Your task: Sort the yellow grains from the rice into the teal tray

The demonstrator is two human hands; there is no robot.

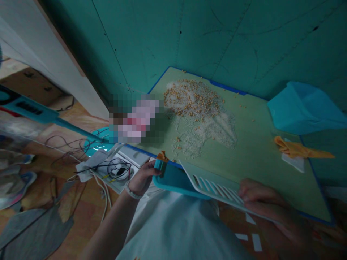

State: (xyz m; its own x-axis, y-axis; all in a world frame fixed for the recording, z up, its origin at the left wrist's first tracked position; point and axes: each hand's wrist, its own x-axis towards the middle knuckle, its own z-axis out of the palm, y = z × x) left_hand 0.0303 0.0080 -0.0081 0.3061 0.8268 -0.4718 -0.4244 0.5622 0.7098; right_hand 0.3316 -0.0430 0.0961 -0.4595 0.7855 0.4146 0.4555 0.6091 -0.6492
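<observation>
My left hand (pixel 142 177) is closed around the left end of a teal tray-like container (pixel 173 180) at the near edge of a pale green mat (pixel 257 151). My right hand (pixel 260 202) grips the near end of a light slotted panel (pixel 214 184) that lies tilted over the teal container. Farther out on the mat lies a spread heap of white grains mixed with yellow-brown kernels (pixel 197 112).
A crumpled blue bag (pixel 300 108) sits at the right, with an orange cloth (pixel 298 148) and a small white piece below it. A blurred-out object (pixel 137 118) stands left of the grains. Cables and a white power strip (pixel 116 169) lie on the floor at left.
</observation>
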